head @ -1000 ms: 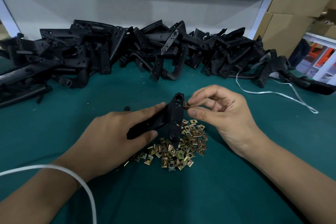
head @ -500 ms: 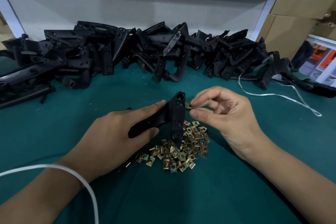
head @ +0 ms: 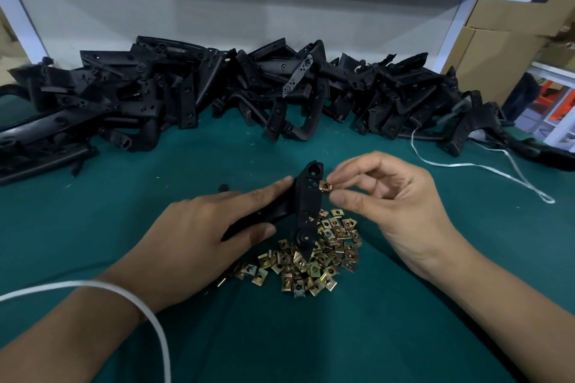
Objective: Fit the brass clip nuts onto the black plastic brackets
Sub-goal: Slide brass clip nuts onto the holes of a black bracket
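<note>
A: In the head view, at the centre of the frame, our left hand (head: pixel 199 227) is wrapped around the arm of the black bracket (head: pixel 306 205), index finger laid along its back and thumb underneath, holding its drilled end plate up and facing us.

B: And our right hand (head: pixel 395 205) has thumb and forefinger pinched on one brass clip nut (head: pixel 325 186), right against the plate's right edge, just below the big round hole at the top.

A: Seated yet?

B: We can't tell; it touches the edge, but how far it has slid on isn't clear. We would keep the clip's open mouth square to the edge and line its threaded hole with the plate's hole before pushing.

A: Then we brace with the left index finger behind the plate, so the push doesn't twist the bracket.

B: Yes, and push straight in, not at a tilt, or the clip may spring off into the pile of clip nuts (head: pixel 314 261) on the green mat (head: pixel 342 336) below.

A: The heap of brackets (head: pixel 249 93) across the upper half of the frame waits its turn.
</note>
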A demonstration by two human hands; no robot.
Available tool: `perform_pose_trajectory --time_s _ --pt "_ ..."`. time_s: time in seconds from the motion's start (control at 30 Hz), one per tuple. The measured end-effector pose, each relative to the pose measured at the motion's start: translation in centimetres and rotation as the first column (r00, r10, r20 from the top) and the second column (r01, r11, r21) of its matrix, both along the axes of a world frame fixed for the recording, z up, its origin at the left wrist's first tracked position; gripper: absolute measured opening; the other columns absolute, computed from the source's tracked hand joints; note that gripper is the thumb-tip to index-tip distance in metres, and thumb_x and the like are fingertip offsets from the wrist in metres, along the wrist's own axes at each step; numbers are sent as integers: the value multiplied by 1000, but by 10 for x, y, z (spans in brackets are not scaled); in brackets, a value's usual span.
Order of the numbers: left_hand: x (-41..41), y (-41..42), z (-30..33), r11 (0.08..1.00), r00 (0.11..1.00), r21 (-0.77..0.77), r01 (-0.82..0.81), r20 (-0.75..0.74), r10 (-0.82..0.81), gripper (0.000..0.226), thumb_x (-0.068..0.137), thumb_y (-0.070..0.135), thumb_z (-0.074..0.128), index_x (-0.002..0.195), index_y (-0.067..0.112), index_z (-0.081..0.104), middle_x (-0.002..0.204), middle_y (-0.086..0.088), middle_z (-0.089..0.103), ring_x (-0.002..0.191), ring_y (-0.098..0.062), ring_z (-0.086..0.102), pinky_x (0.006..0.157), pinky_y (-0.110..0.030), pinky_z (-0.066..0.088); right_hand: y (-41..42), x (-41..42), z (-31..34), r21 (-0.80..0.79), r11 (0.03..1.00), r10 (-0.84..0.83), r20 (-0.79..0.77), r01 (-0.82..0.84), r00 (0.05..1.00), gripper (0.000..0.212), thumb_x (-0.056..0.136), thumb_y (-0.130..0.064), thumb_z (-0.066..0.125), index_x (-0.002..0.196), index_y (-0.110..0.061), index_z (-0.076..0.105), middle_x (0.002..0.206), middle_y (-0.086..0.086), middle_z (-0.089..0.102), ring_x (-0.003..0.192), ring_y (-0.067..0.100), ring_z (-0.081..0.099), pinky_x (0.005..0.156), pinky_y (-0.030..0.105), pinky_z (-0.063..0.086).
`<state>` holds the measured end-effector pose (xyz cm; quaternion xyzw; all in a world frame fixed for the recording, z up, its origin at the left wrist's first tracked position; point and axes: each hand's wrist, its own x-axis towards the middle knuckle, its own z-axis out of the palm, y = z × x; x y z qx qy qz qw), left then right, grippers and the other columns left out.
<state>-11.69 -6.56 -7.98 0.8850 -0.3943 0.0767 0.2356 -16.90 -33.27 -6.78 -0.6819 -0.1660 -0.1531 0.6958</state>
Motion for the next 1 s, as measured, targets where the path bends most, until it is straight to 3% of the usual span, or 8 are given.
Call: perform_pose_trajectory --time_s 0.2,0.4,0.57,0.67,0.77,0.87,0.93,1.0 --pt "1 1 -1 1000 1000 0 26 -3 -26 60 95 64 45 146 75 15 95 20 64 83 -2 61 70 -30 55 -2 -3 2 63 998 25 -75 -21 997 19 76 -5 85 90 -18 81 96 9 79 86 15 75 80 22 60" --pt "0 1 0 998 999 51 47 21 -48 59 97 63 44 148 72 14 85 14 56 76 -5 58 62 -32 53 0 -5 -1 95 995 18 -132 -5 991 16 70 -7 86 82 -14 78 94 15 78 83 20 75 78 26 61" --pt "0 1 0 996 996 79 41 82 -47 57 102 63 42 151 68 14 84 18 52 74 -1 56 58 -25 50 2 0 -5 113 993 -5 -161 24 987 32 68 -6 87 93 -11 69 100 9 74 79 22 76 80 32 63" --pt "-1 -1 -1 995 993 95 23 109 -33 58 103 61 41 153 65 14 83 17 50 71 -3 55 55 -27 50 0 2 -7 93 995 -19 -141 32 990 30 71 -7 88 92 -13 68 92 7 72 73 20 74 78 30 63" --pt "-4 -3 0 997 992 72 -15 125 6 63 99 58 45 154 63 15 80 18 49 66 -3 54 52 -27 50 -5 4 -7 -119 979 -176 -73 166 982 20 78 -17 85 88 -16 68 80 -1 67 71 11 62 72 22 55" --pt "-1 -1 -4 995 996 -91 -40 73 47 62 98 54 53 151 65 23 95 22 63 79 -2 63 63 -31 58 -15 9 -8 -360 855 -399 4 373 917 13 91 -29 78 86 -20 69 81 -2 65 79 19 60 77 26 50" --pt "4 2 -8 973 997 -220 -75 7 79 62 96 51 60 148 67 29 110 21 69 96 -4 68 77 -37 61 -22 8 -8 -501 778 -435 4 378 900 10 98 -23 73 89 -28 74 89 -8 69 87 12 64 82 24 49" --pt "7 4 -9 955 994 -275 -109 -39 102 66 91 49 64 145 69 33 121 28 66 107 1 65 87 -36 60 -27 5 -9 -635 723 -385 -45 271 922 19 98 -18 72 93 -35 79 99 -12 69 97 10 64 87 24 48"
